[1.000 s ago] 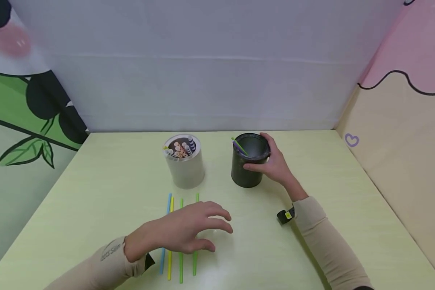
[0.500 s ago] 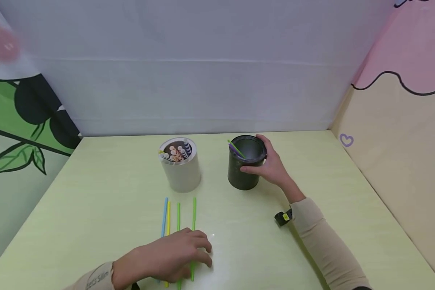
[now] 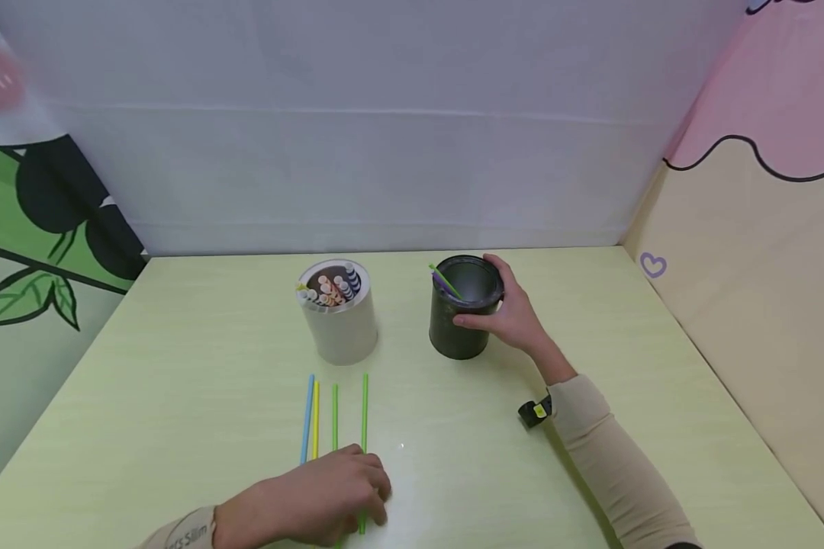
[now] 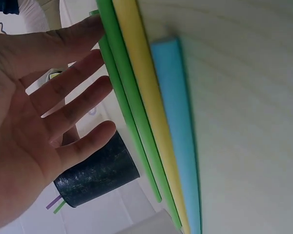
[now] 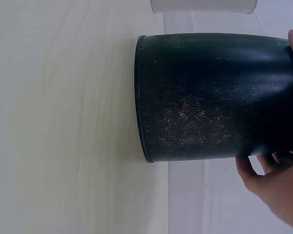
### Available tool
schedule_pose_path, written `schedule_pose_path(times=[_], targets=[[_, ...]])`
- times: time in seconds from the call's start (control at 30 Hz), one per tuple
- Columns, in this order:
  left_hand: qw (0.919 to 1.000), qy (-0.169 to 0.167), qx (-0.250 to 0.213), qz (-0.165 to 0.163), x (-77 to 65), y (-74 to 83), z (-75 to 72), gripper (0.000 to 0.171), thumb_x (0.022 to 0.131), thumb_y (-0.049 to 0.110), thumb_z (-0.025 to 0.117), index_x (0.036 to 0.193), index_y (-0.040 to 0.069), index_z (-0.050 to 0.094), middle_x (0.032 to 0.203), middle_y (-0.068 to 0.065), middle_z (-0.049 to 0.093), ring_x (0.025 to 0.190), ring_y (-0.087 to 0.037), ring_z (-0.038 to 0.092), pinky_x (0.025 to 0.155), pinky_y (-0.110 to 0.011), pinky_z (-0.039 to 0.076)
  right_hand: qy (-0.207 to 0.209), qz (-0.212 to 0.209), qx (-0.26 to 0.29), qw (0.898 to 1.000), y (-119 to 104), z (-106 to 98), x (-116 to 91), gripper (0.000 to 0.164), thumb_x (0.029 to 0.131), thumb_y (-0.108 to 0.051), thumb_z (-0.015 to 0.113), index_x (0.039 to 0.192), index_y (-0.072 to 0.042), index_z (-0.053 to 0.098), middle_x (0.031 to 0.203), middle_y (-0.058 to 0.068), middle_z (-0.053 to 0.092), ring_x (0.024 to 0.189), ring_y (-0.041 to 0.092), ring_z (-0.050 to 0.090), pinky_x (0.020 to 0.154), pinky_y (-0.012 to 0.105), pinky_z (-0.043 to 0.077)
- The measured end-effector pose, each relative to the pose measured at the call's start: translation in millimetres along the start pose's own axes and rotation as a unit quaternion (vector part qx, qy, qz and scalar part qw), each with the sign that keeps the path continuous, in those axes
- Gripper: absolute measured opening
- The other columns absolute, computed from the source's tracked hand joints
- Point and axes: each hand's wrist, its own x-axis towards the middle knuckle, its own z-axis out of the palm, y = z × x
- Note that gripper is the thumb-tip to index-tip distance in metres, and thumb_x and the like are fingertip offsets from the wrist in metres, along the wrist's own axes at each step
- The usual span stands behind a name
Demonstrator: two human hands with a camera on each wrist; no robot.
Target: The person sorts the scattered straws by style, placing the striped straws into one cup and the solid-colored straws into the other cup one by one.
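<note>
My left hand [image 3: 323, 496] is over the near ends of several plain drinking straws lying lengthwise on the table. From left to right these are a blue straw [image 3: 307, 419], a yellow straw [image 3: 317, 419], a green straw [image 3: 335, 419] and another green straw [image 3: 365, 412]. In the left wrist view, spread, fairly straight fingers have their tips right at the outermost green straw [image 4: 142, 156]. The right hand [image 3: 518, 316] grips the rim and side of a black canister [image 3: 453, 335] standing upright. Leaning inside it are a green and a purple straw [image 3: 446, 280].
Left of the canister stands a white cylindrical container [image 3: 346, 335] filled with striped paper straws [image 3: 333, 288]. Behind both is a pale back wall [image 3: 384, 175]. A beige and pink side panel [image 3: 755, 252] bounds the right of the table [image 3: 178, 366].
My left hand has come down toward me from above the middle of the straws to their near ends, its fingers drawing closer together. The right hand stays on the canister.
</note>
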Motion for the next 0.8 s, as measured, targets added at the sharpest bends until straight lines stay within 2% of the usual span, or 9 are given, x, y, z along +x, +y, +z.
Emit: schedule_pose_path(times=[0.13, 0.3, 0.57, 0.8], targets=[[0.9999, 0.005, 0.001, 0.013, 1.6, 0.1, 1.6, 0.032, 0.062, 0.003, 0.076, 0.072, 0.033, 0.074, 0.081, 0.02, 0.061, 0.081, 0.0, 0.054, 0.07, -0.016, 0.036, 0.003, -0.002, -0.001, 1.0, 0.4, 0.0, 0.2, 0.103, 0.066, -0.02, 0.089, 0.148, -0.02, 0.026, 0.141, 0.009, 0.042, 0.123, 0.029, 0.046, 0.101, 0.051, 0.038], [0.9998, 0.002, -0.008, 0.019, 2.2, -0.7, 3.7, 0.033, 0.062, 0.0, 0.073, 0.058, 0.031, 0.065, 0.075, 0.023, 0.058, 0.078, 0.002, 0.052, 0.07, -0.014, 0.033, 0.002, -0.001, -0.002, 1.0, -0.4, 0.5, -0.2, 0.103, 0.066, -0.02, 0.089, 0.148, -0.019, 0.026, 0.14, 0.009, 0.042, 0.123, 0.029, 0.046, 0.102, 0.05, 0.037], [0.9991, 0.02, 0.025, 0.029, 2.0, 0.3, 6.2, 0.036, 0.057, -0.003, 0.069, 0.054, 0.032, 0.061, 0.071, 0.023, 0.055, 0.075, 0.001, 0.051, 0.067, -0.013, 0.03, 0.003, 0.0, -0.001, 1.0, -0.6, 0.7, -0.8, 0.103, 0.066, -0.019, 0.089, 0.148, -0.019, 0.026, 0.14, 0.009, 0.043, 0.123, 0.029, 0.046, 0.102, 0.05, 0.037], [0.9992, 0.017, 0.028, 0.024, 2.7, 0.5, 6.0, 0.036, 0.058, -0.003, 0.068, 0.053, 0.031, 0.058, 0.071, 0.023, 0.054, 0.074, 0.001, 0.05, 0.067, -0.014, 0.031, 0.005, -0.001, -0.005, 1.0, -0.1, 0.9, -0.2, 0.103, 0.066, -0.02, 0.089, 0.148, -0.02, 0.027, 0.14, 0.009, 0.043, 0.123, 0.029, 0.046, 0.102, 0.051, 0.037]])
